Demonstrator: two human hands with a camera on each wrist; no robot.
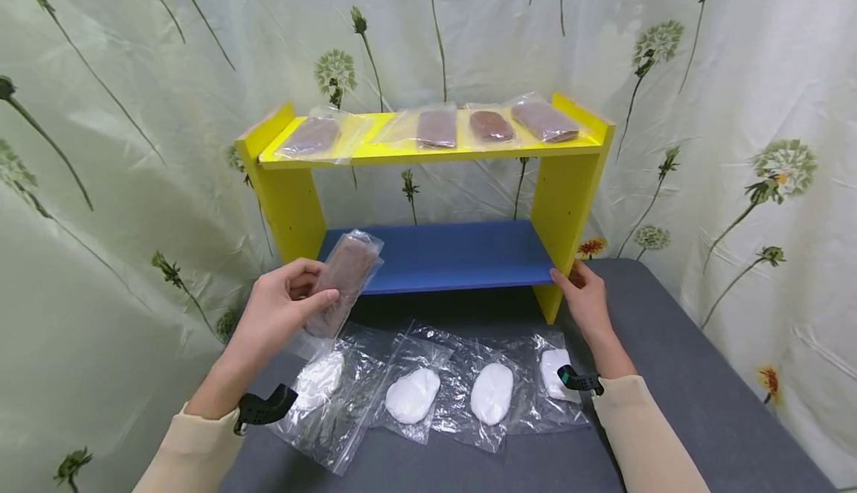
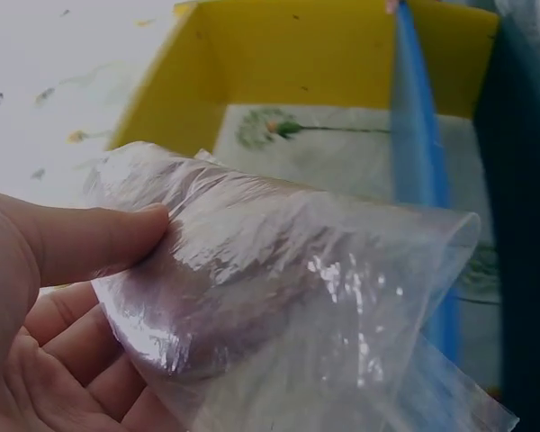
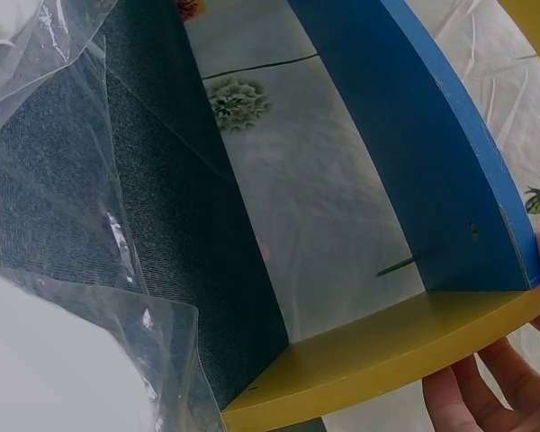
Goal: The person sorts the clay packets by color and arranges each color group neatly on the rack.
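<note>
My left hand [image 1: 277,307] pinches a clear plastic bag with a flat brownish-mauve slab [image 1: 348,266] inside, thumb on one face and fingers behind. It is held tilted in front of the left end of the blue lower shelf board [image 1: 455,253]. Close up in the left wrist view, the bag [image 2: 252,261] is wrinkled, with its loose end pointing right. At the other end, my right hand [image 1: 588,303] grips the yellow side panel [image 1: 565,218] of the small shelf unit, thumb near the blue board's front corner. The right wrist view shows its fingers [image 3: 499,387] around the panel's outer side.
Several bagged brownish slabs [image 1: 437,129] lie in a row along the yellow top board [image 1: 402,152]. On the dark grey table [image 1: 643,329], in front of the unit, are clear bags with white pieces [image 1: 492,394]. A flower-patterned curtain [image 1: 669,106] hangs behind.
</note>
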